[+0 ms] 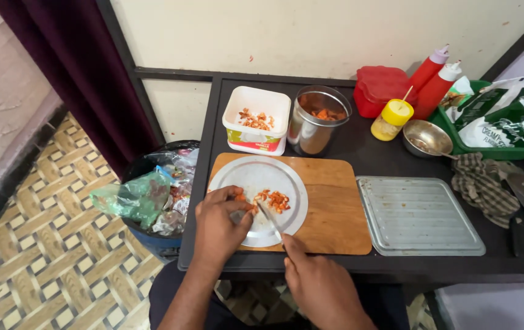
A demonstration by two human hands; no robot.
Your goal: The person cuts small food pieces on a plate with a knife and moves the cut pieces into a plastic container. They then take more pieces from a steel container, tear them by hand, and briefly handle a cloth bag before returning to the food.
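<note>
Fingers (237, 198) of the left hand (219, 226) pinch an orange piece (240, 198) on the steel plate (243, 177); the right hand (317, 281) grips a knife (269, 219) beside the chopped pieces (274, 200).

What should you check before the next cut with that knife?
1. Knife gripped by the right hand: ok.
2. Left hand pinning the orange piece: ok.
3. Left fingertips away from the blade: cannot tell, they are very close.
4. Plate flat on the board: ok.
5. Cut bits lying on the plate, not spilling off: ok.
6. Board fully on the table: ok.
</note>
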